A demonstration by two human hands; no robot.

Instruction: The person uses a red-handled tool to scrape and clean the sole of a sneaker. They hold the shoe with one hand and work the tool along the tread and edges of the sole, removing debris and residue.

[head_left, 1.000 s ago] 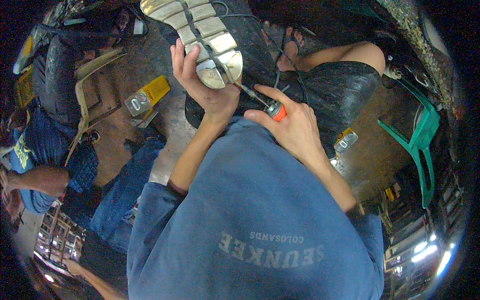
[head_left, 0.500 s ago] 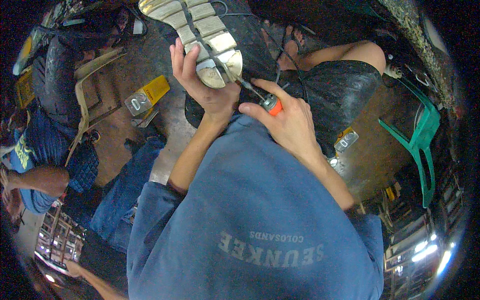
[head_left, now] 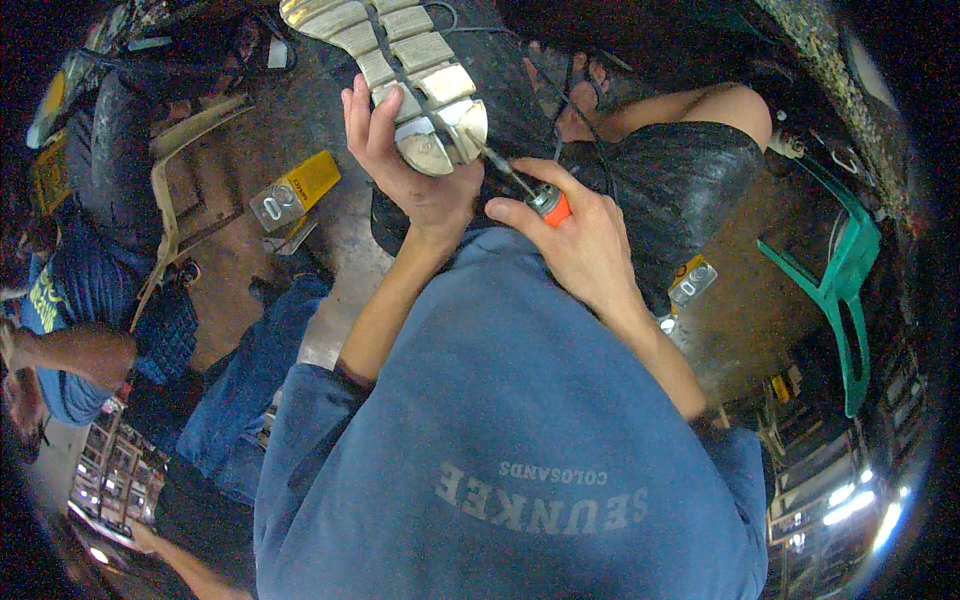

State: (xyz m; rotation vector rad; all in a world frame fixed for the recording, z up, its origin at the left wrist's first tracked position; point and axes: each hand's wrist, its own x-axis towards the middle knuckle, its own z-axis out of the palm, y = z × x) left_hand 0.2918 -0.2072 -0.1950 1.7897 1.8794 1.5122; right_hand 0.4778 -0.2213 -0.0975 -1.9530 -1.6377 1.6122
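Observation:
A shoe (head_left: 445,85) with a worn, pale, blocky sole is held sole up, its rounded end toward me. My left hand (head_left: 420,195) grips it at that end, fingers up along the left edge and the palm beneath. My right hand (head_left: 590,240) is closed around a rotary tool (head_left: 553,208) with an orange body and grey collar. From the collar a thin metal shaft slants up and left, its tip at the sole's right edge. Whether the tip touches the sole I cannot tell. My right fingers and palm hide most of the tool's body.
Yellow-and-silver boxes (head_left: 297,190) lie on the floor at left, another (head_left: 692,280) at right. A green plastic chair (head_left: 845,260) stands at far right. Dark cables (head_left: 530,60) run beyond the shoe. A person in a blue shirt (head_left: 85,290) sits at far left; another's bare leg (head_left: 690,110) is ahead.
My right hand and the tool have shifted slightly to the right, leaving more of the shaft in sight. The shoe has moved a little to the right in my left hand.

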